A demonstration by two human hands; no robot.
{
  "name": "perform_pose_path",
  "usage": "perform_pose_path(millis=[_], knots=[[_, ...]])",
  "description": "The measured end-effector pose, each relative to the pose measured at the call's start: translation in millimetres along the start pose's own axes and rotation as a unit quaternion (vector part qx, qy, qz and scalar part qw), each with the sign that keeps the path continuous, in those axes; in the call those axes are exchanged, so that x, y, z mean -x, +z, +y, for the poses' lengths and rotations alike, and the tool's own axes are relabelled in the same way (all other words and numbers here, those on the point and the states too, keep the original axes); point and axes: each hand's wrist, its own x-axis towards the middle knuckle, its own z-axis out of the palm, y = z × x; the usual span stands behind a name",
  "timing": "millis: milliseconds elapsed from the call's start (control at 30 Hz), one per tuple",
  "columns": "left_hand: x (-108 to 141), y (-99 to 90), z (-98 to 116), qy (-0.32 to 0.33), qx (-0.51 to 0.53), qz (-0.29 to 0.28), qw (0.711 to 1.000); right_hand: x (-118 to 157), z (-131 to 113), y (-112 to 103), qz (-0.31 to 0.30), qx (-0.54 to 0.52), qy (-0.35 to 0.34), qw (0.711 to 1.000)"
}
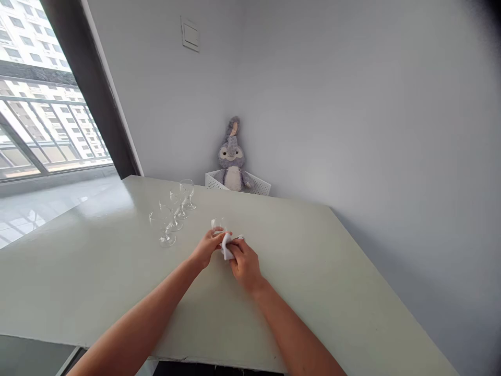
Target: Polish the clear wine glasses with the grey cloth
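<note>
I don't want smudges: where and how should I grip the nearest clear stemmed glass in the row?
I'd pinch the nearest clear stemmed glass by its thin stem from the near side: it stands upright, with the other three clear stemmed glasses behind it.

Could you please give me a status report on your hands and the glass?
Left hand holding the glass. Right hand gripping white cloth close against it, contact partly hidden. Four other glasses standing off left, apart from both hands.
</note>
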Motion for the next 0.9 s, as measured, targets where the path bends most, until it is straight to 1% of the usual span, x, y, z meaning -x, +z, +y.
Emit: perform_pose_path(millis=[67, 100, 167, 200, 300, 367, 400, 467, 500, 567, 633, 667, 733, 800, 867, 900], knots=[[-1, -0.9, 0, -0.006, 0.032, -0.003, 0.999, 1, -2, 1, -0.023, 0.072, -0.072, 0.994], [-2, -1.5, 1, -0.005, 0.045, -0.005, 0.999, 1, -4, 2, -0.035, 0.098, -0.098, 0.990], [-4, -3.7, 3, 0.012, 0.046, 0.007, 0.999, 3, -7, 6, -0.055, 0.129, -0.128, 0.982], [-5, -5.4, 5, 0.027, 0.039, 0.026, 0.999, 5, -9, 8, -0.066, 0.133, -0.136, 0.979], [-7, -12.8, 14, 0.092, 0.032, 0.097, 0.991, 9, -16, 12, -0.103, 0.108, -0.153, 0.977], [-7, -17.0, 22, 0.142, 0.052, 0.126, 0.980, 10, -21, 10, -0.115, 0.062, -0.166, 0.977], [-6, -18.1, 25, 0.166, 0.059, 0.133, 0.975, 10, -23, 7, -0.111, 0.033, -0.167, 0.979], [-4, -17.4, 29, 0.205, 0.056, 0.142, 0.967, 7, -25, -1, -0.082, -0.019, -0.140, 0.987], [-3, -15.5, 29, 0.219, 0.045, 0.139, 0.965, 5, -24, -6, -0.055, -0.032, -0.107, 0.992], [-1, -8.7, 25, 0.240, 0.013, 0.118, 0.963, 0, -20, -12, 0.009, -0.023, -0.020, 0.999], [2, 0.9, 17, 0.253, -0.023, 0.083, 0.964, -6, -14, -12, 0.048, 0.014, 0.049, 0.998], [5, 6.0, 13, 0.258, -0.048, 0.062, 0.963, -9, -10, -9, 0.049, 0.031, 0.070, 0.996], [10, 15.3, 4, 0.272, -0.117, 0.020, 0.955, -13, -3, -1, 0.020, 0.052, 0.097, 0.994], [15, 21.4, -4, 0.297, -0.191, -0.012, 0.935, -16, 7, 8, -0.015, 0.056, 0.123, 0.991], [16, 23.3, -12, 0.318, -0.245, -0.016, 0.916, -19, 20, 10, -0.035, 0.063, 0.165, 0.984], [15, 22.7, -16, 0.316, -0.263, -0.007, 0.912, -22, 30, 7, -0.033, 0.075, 0.198, 0.977]])
